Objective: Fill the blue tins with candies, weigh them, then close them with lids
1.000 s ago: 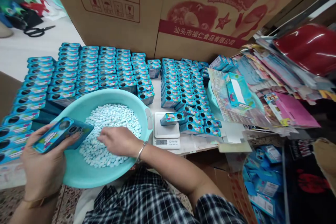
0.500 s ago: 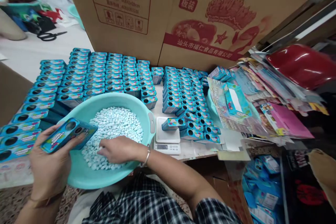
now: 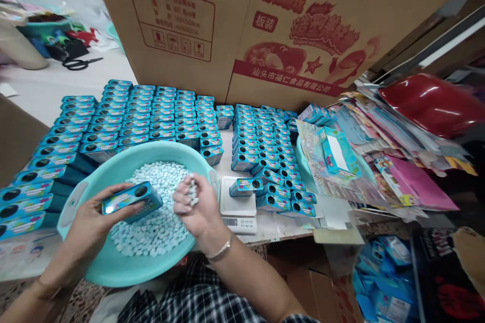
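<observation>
My left hand [image 3: 91,227] grips a small blue candy box [image 3: 132,201] that has a dark round hole in its top, tilted over the basin. Beside it, my right hand [image 3: 199,207] is curled palm up around a few pale candies [image 3: 193,193], above the heap. Many loose white and pale-blue candies [image 3: 151,237] fill the middle of the turquoise basin [image 3: 94,267]. Just right of the basin is a white kitchen scale [image 3: 238,207], with one blue box [image 3: 245,186] lying on its plate. The scale's readout is too small to read.
Rows of blue boxes [image 3: 125,116] stand behind and left of the basin, with another block [image 3: 246,144] behind the scale. A large printed carton [image 3: 227,25] rises at the back. Black scissors [image 3: 81,63] lie far left. Flat packaging [image 3: 364,131] and a red object [image 3: 428,101] are at right.
My right hand has come up out of the candies, turned palm up and now holds some. My left hand has moved the box rightward over the basin.
</observation>
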`<state>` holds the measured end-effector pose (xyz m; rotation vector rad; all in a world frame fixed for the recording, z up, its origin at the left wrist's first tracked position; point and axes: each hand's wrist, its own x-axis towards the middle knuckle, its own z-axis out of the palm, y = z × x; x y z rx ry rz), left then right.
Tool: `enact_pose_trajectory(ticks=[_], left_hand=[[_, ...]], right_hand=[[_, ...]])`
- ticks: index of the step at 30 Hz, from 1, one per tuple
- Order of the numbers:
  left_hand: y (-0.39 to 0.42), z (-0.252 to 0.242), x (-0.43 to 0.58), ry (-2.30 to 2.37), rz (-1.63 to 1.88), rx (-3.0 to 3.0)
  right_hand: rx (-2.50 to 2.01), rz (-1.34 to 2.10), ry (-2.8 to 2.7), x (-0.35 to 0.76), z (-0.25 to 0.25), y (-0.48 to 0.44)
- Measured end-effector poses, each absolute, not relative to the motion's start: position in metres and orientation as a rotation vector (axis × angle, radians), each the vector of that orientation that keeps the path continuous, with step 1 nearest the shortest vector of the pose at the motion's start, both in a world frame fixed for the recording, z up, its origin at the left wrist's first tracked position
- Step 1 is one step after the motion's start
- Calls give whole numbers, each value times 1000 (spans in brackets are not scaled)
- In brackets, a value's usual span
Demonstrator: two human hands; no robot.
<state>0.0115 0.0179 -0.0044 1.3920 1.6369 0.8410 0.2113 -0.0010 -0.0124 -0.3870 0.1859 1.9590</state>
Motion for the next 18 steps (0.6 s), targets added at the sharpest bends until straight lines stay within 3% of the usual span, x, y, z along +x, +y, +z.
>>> enact_pose_trajectory(ticks=[6,12,18], left_hand=[[17,-28,-1,1653,355,1836],[12,-3,45,1568,485,2203],[19,6,155,883,497,2298]], right_hand=[[-665,1244,-20,323,27,-26],[-785,859,-98,371,9,-27],[-890,692,-134,362,-12,-15]])
